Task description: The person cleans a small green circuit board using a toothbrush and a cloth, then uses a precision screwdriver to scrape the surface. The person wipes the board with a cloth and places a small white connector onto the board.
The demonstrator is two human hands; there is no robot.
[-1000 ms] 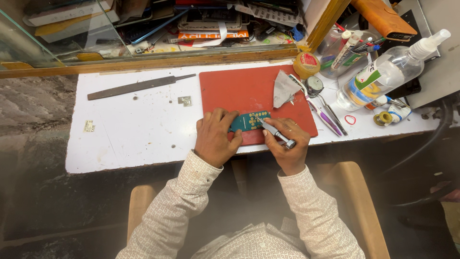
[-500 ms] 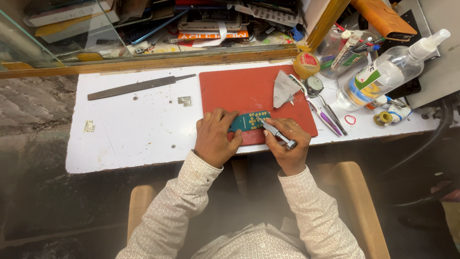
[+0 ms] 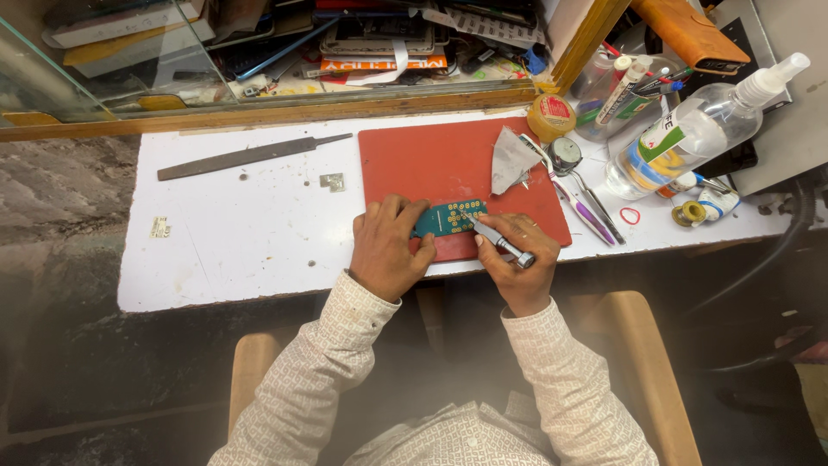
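Left hand (image 3: 390, 250) pins green circuit board (image 3: 450, 217) (on red mat (image 3: 431, 164)); right hand (image 3: 516, 266) fingers grip metal tool (image 3: 502, 242).

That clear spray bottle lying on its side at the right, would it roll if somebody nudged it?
Probably. The spray bottle is round and lies on its side, so a push across it might roll it. The clutter against it, like the tub of pens, would likely stop it soon. It looks partly full, so perhaps heavy.
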